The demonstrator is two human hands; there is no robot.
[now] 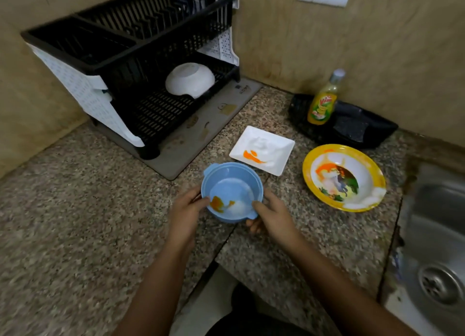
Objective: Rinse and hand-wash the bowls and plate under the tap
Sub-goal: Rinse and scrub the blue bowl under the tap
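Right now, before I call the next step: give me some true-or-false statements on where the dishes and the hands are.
1. The left hand and right hand both grip the blue bowl. True.
2. The blue bowl is clean inside. False: it holds an orange smear and white residue.
3. The yellow-rimmed bowl sits on the counter, between the blue bowl and the sink. True.
4. The square white plate lies in the sink. False: it lies on the counter, beyond the blue bowl.
5. A white bowl rests upside down on the dish rack's lower tier. True.
6. The soap bottle lies on its side. False: it stands upright.
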